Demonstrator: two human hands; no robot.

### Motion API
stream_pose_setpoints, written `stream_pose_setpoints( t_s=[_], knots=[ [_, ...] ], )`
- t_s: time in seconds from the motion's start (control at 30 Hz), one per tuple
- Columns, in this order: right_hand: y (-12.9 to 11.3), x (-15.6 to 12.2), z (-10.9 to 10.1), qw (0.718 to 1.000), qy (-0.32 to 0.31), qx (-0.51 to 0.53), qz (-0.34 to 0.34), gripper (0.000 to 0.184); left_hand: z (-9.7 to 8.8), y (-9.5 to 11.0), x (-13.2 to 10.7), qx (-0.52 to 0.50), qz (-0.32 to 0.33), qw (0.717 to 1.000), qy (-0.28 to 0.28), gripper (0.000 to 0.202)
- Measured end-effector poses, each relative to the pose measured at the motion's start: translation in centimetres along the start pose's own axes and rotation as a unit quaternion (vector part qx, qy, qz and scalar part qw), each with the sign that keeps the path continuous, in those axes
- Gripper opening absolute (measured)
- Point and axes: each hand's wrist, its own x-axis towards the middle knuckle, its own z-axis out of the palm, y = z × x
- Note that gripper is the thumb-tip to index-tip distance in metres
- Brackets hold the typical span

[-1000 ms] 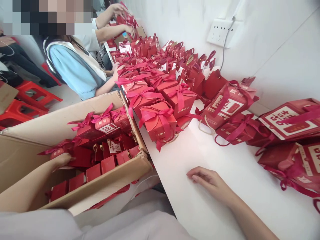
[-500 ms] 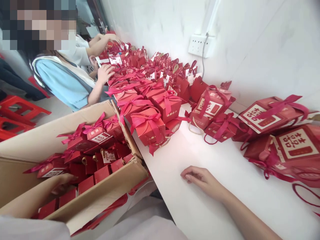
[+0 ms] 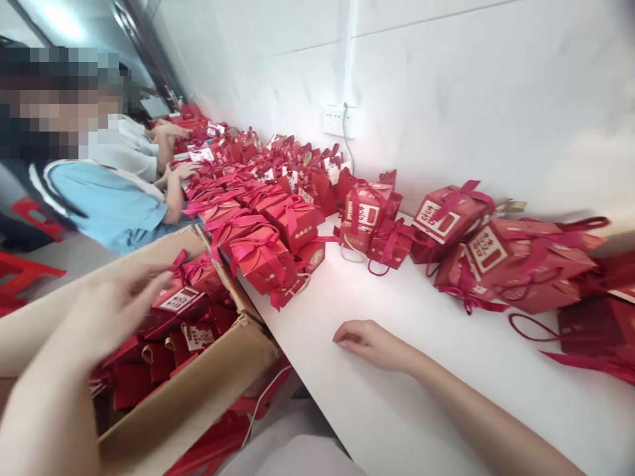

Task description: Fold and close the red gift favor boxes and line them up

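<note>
A pale wall (image 3: 446,79) fills most of what I can see from here, and a white table (image 3: 307,344) runs along it. A tight heap of red gift boxes (image 3: 297,225) covers the table's far end, many tied with crimson ribbon. Against the table's left edge stands an open cardboard carton (image 3: 213,390), with more red boxes (image 3: 131,383) packed inside it.

Beyond the carton, a co-worker in light blue (image 3: 109,205) has 1 hand at the edge of the heap; farther along, a person in white (image 3: 124,155) reaches toward it too. A red stool (image 3: 30,271) shows at the far left.

The worker's left hand (image 3: 112,311) hangs over the carton, blurred, with the fingers stretched out and loosely apart; I see nothing in its grasp. Just past the fingertips is a white-labelled box (image 3: 178,299) in the carton, though I can't tell whether they touch it.

To the right on the table, a many-sided box (image 3: 520,258) leans among others. The right hand (image 3: 372,344) rests on bare tabletop, fingers loosely curled; its underside is hidden, so I can't tell how far it is closed or whether anything is in it.

Smaller still: a socket panel (image 3: 342,121) on the wall, and 2 gold loops (image 3: 170,344) poking up inside the carton.
</note>
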Motion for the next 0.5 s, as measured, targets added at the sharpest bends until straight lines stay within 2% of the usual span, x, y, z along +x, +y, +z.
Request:
stream_pose_setpoints(
  t_s=[0.03,0.07,0.13,0.17,0.27,0.37,0.5],
  knots=[
    [-0.8,-0.5,-0.4,1.000,-0.002,-0.028,-0.003,0.019,0.8,2.4,-1.3,-0.037,0.066,0.997,-0.020,0.045],
    [-1.6,-1.2,-0.8,0.998,-0.006,-0.059,-0.006,0.021,1.7,4.9,-2.6,-0.081,0.121,0.987,-0.070,0.043],
    [-3.4,-2.9,-1.9,0.993,-0.015,-0.115,-0.013,0.024,3.9,9.7,-4.5,-0.158,0.209,0.950,-0.167,0.037],
    [-4.3,-4.0,-2.6,0.990,-0.018,-0.136,-0.014,0.026,4.9,11.9,-5.0,-0.183,0.239,0.932,-0.203,0.036],
    [-6.8,-7.5,-5.0,0.986,0.012,-0.168,-0.003,0.029,7.1,17.8,-4.7,-0.226,0.293,0.897,-0.240,0.034],
    [-8.6,-11.6,-7.7,0.976,0.110,-0.189,0.022,0.032,7.2,22.6,-2.9,-0.227,0.361,0.868,-0.256,0.035],
    [-10.0,-17.6,-11.0,0.937,0.262,-0.211,0.094,0.037,5.9,28.3,-0.2,-0.204,0.461,0.812,-0.294,0.038]
  ],
)
